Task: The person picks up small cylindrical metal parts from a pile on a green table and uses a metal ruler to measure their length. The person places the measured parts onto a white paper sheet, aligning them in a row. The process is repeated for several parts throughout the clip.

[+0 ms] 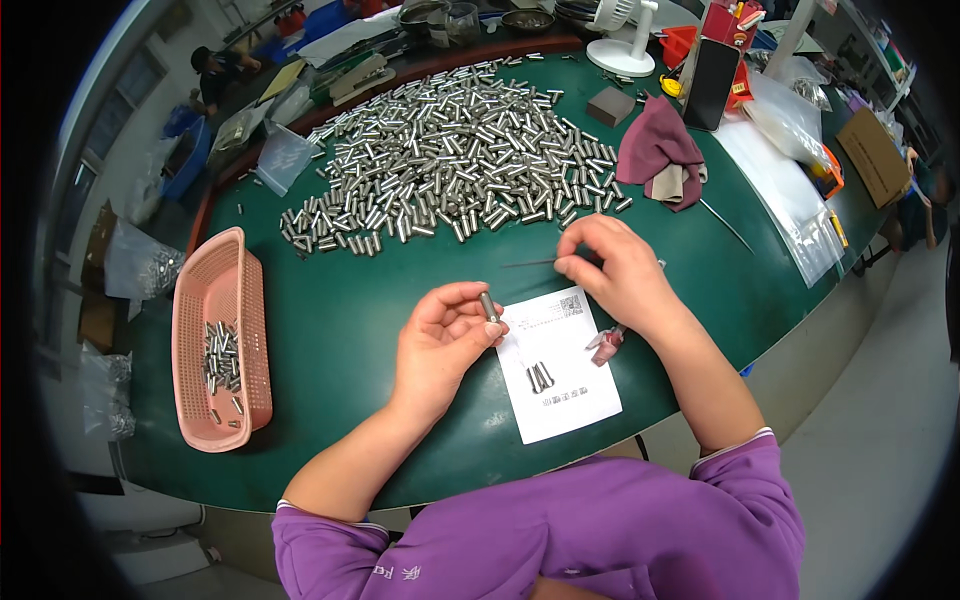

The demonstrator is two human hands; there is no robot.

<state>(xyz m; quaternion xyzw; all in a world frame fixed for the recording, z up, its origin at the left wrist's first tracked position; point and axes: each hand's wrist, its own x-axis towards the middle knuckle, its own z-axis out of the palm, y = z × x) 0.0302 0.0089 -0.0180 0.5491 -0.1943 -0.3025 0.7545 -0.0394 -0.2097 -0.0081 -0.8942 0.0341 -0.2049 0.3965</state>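
My left hand (445, 335) is closed around a small metal cylinder pin (489, 306), held upright between thumb and fingers. In my right hand (610, 262), thumb and forefinger pinch a thin dark rod (528, 264) that points left towards the pin without touching it. Below both hands lies a white printed sheet (560, 415) with a picture of pins on it. A small object with a reddish, clear wrapping (605, 346) rests at the sheet's right edge, under my right wrist. Beyond my hands spreads a big heap of similar metal pins (450, 150) on the green table.
A pink basket (258, 340) with some pins stands at the left. Right of the heap are a maroon cloth (660, 150), a dark block (610, 106), a thin rod (727, 225), an upright phone (710, 85) and plastic bags (790, 190). A white fan (620, 55) stands behind.
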